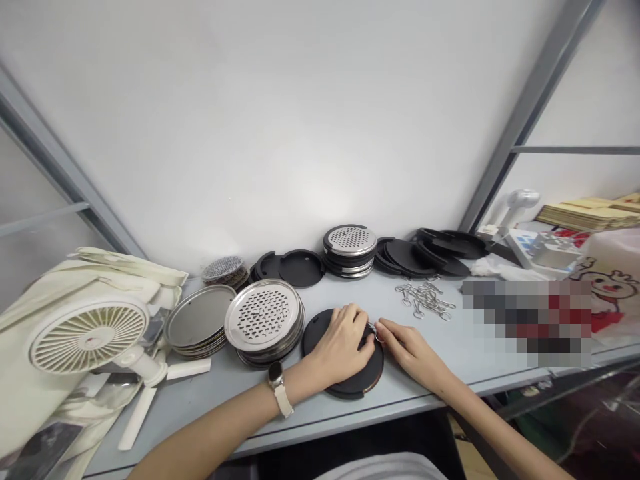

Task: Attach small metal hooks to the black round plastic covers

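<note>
The left hand lies flat on a black round lid; the right hand pinches a small metal clip at the lid's edge.

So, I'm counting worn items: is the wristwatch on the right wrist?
No, the watch sits on the wrist of the left hand, which rests on the black disc.

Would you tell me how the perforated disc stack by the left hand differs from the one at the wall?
The near stack is wider and leans, its top disc tilted; the far stack is narrower and sits level. The near one is all bright metal; the far one has black rings between layers. The left hand is beside the near one only. Both have perforated steel tops.
</note>
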A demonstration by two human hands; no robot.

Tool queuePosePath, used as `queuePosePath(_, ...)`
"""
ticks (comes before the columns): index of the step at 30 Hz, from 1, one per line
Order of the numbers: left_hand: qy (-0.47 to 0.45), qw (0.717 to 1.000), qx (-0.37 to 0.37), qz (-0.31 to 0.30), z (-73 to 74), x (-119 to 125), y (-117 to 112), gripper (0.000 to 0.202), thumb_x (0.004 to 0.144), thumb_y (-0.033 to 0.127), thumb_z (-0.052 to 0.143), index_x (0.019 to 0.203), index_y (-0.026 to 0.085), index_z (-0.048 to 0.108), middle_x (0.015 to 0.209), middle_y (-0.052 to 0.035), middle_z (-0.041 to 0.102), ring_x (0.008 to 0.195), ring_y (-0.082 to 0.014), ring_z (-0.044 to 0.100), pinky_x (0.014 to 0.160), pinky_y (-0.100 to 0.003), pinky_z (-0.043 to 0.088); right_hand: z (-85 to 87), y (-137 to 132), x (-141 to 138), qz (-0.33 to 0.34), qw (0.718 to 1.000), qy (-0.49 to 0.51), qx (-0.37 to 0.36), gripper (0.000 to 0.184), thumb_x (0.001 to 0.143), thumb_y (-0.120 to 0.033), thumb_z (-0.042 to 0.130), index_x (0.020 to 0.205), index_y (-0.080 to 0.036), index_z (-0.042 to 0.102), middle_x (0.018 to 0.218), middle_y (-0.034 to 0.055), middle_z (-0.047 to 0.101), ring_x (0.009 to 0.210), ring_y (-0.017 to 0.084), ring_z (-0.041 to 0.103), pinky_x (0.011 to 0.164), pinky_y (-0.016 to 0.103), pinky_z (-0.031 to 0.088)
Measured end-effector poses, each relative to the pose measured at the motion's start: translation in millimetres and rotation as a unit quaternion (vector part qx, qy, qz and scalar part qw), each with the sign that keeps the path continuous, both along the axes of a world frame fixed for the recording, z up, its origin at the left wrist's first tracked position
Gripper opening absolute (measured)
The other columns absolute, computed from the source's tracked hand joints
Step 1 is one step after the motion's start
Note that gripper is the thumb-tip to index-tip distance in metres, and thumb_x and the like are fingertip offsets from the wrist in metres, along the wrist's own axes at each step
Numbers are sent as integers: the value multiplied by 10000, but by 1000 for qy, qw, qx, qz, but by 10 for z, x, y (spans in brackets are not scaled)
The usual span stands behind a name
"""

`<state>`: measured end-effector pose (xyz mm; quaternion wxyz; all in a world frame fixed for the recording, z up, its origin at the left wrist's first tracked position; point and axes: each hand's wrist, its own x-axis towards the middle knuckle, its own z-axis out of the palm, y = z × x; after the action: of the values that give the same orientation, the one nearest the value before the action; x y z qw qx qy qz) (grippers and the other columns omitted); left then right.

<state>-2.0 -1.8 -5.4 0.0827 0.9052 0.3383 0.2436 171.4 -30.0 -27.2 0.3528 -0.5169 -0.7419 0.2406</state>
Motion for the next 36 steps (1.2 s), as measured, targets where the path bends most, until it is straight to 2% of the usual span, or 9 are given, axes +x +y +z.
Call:
queuePosePath(7, 7, 1000, -2, -3, 17, -1, -3, 71, 893, 177, 496, 960, 188, 475, 1002, -56, 499, 986, -225, 487, 900, -385, 418, 16, 9, -1, 16, 1000, -10, 0, 377, 995, -364, 338, 675, -209, 461, 606, -29, 512, 567, 145, 475, 565, 252, 384)
queuePosePath(17, 20, 1000, 14, -8, 9, -13, 0, 52, 898, 159, 480, 948, 172, 490, 990, -54, 498, 930, -208, 490, 870, -357, 423, -5, 2, 11, 40, 999, -1, -7, 371, 1003, -378, 315, 680, -215, 398, 611, -37, 453, 567, 139, 451, 575, 248, 364)
queuePosePath(26, 25, 1000, 1, -14, 10, -8, -6, 82, 918, 165, 469, 991, 174, 504, 1022, -63, 497, 942, -212, 493, 890, -363, 418, -22, 3, 19, 19, 999, 27, -3, 375, 998, -371, 329, 664, -212, 389, 599, -38, 433, 559, 132, 422, 552, 247, 352)
queuePosePath(36, 28, 999, -2, -18, 24, -9, 1, 76, 919, 163, 466, 989, 170, 495, 1021, -57, 490, 944, -206, 482, 882, -352, 421, 0, 19, 34, 38, 997, 44, -47, 397, 997, -425, 324, 681, -202, 410, 611, -42, 408, 571, 130, 401, 571, 252, 330)
